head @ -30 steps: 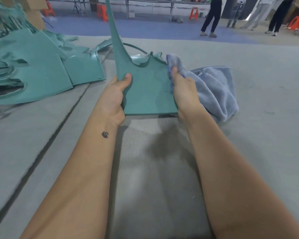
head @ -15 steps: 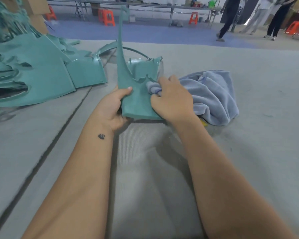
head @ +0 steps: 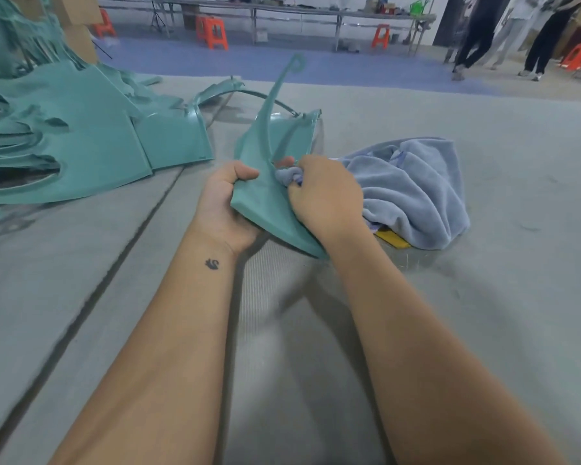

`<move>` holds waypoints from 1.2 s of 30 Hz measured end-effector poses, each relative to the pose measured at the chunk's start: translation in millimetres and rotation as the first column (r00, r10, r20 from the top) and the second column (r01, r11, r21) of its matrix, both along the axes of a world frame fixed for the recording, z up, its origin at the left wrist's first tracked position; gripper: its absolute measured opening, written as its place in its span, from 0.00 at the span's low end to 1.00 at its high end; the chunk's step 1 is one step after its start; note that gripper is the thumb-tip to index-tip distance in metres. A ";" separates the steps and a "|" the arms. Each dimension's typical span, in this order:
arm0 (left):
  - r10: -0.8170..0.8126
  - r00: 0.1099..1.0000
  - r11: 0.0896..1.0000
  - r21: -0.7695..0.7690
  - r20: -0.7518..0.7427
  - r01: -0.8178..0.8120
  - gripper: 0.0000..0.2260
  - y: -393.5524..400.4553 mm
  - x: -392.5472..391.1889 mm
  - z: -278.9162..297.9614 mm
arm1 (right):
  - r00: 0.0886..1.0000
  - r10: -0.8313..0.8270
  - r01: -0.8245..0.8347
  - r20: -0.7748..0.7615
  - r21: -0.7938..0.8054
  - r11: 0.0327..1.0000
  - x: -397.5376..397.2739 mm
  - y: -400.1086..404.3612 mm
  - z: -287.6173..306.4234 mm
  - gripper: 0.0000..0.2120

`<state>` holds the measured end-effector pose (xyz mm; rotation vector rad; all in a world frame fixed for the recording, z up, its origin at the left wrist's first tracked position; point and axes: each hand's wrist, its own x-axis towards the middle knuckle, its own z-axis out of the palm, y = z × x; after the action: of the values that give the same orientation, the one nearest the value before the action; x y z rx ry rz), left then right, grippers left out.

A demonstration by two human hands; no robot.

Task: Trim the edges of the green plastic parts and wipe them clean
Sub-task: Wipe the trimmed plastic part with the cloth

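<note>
Green part (head: 265, 199) — both hands gripping

Left grip (head: 227, 199), right grip (head: 326, 193) curled.

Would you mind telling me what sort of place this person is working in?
Probably a workshop or small factory floor: a pile of green parts lies on the padded work surface, long tables with orange stools line the back, and other people stand about.

Two hands (head: 272, 199), one blue towel (head: 413, 189), one held green part (head: 265, 196), four orange stools (head: 213, 31).
</note>
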<state>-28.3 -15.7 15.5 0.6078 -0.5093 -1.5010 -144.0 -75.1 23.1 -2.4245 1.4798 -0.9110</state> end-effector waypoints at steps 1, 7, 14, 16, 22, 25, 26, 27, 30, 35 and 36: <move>-0.004 1.000 1.000 0.008 -0.008 0.004 0.21 -1.1 0.5 -1.6 | 1.000 0.009 -0.009 0.001 -0.003 1.000 2.5 0.1 0.6 0.14; 0.023 0.998 0.999 0.036 0.051 -0.025 0.15 -9.2 -4.8 -8.3 | 0.975 0.186 -0.182 0.120 -0.047 0.982 4.3 6.9 -0.5 0.09; 0.015 0.999 0.999 0.052 0.045 -0.017 0.20 -3.9 -7.9 -10.0 | 0.998 0.064 -0.064 0.007 0.044 0.997 -4.7 3.4 -1.3 0.09; 0.004 0.999 0.999 0.037 0.051 -0.006 0.24 -3.2 -8.7 -9.0 | 1.000 0.016 -0.015 -0.021 0.063 0.998 -9.2 2.4 -2.6 0.11; -0.009 1.000 1.000 -0.008 0.027 0.010 0.23 -3.4 -7.5 -10.3 | 0.990 -0.111 0.109 -0.088 -0.024 0.994 -13.8 2.4 -7.0 0.13; -0.017 0.998 0.998 -0.063 -0.054 0.014 0.23 -3.6 -2.3 -9.7 | 0.963 -0.138 0.104 0.232 0.156 0.982 -21.8 -1.6 4.9 0.14; -0.021 0.996 0.996 -0.085 -0.092 0.013 0.23 -3.3 -0.6 -9.0 | 0.900 -0.178 0.063 0.398 0.284 0.957 -27.0 -5.5 10.3 0.13; -0.019 0.992 0.994 -0.105 -0.124 0.005 0.22 -2.6 1.3 -8.5 | 0.816 -0.221 -0.001 0.534 0.384 0.923 -32.8 -9.6 14.9 0.11; -0.004 0.981 0.989 -0.144 -0.195 -0.024 0.22 -0.9 7.9 -9.9 | 0.505 -0.332 -0.057 0.797 0.415 0.908 -50.1 -19.3 20.9 0.07; 0.048 0.987 0.993 -0.099 -0.153 -0.064 0.19 -3.0 14.7 -10.5 | 0.429 -0.191 0.242 0.883 0.091 0.966 -68.3 -12.9 30.5 0.07; 0.034 0.994 0.996 -0.077 -0.106 -0.042 0.19 -3.7 13.6 -9.4 | 0.516 -0.166 0.229 0.841 0.051 0.972 -64.8 -7.6 32.3 0.06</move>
<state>-14.8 -19.4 6.2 0.4720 -0.4717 -1.4611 -208.8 -82.7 55.5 -1.3808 1.2943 -1.8515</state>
